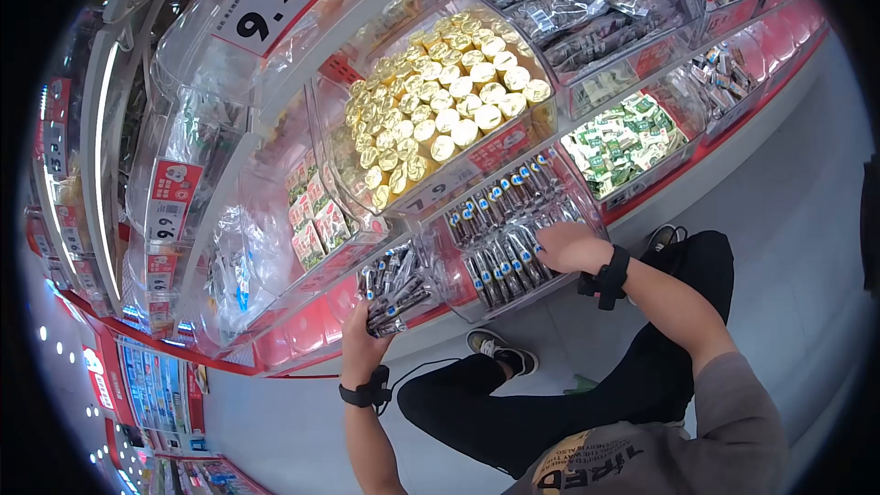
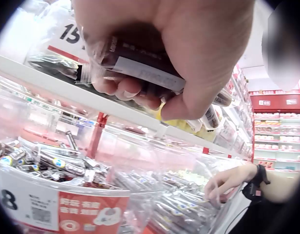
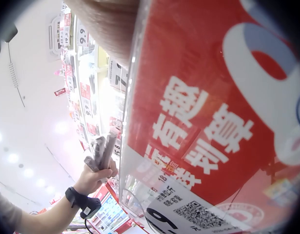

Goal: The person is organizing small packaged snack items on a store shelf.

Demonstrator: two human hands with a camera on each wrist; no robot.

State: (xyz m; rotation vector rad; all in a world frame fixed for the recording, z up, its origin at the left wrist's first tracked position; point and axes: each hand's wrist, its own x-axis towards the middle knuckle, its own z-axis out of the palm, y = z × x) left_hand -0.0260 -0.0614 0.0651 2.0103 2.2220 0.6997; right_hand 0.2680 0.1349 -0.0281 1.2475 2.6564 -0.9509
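My left hand (image 1: 364, 341) grips several dark snack sticks (image 2: 147, 73) in clear wrappers. The right wrist view shows the ends of this bundle (image 3: 102, 151) sticking up out of the fist. At the lower shelf, my right hand (image 1: 570, 247) reaches over the right end of a clear bin (image 1: 490, 313) with wrapped sticks (image 1: 509, 266) laid in neat rows. In the left wrist view the right hand's fingers (image 2: 219, 187) point down at these sticks. The right wrist view is mostly filled by a red price card (image 3: 189, 122), which hides that hand's fingertips.
Left of the rows lies a smaller bin of loose sticks (image 1: 390, 275). Gold-wrapped sweets (image 1: 449, 92) fill a clear bin above, and green-and-white packets (image 1: 632, 142) lie to the right. The person's knees and shoes (image 1: 502, 351) are close to the shelf's base.
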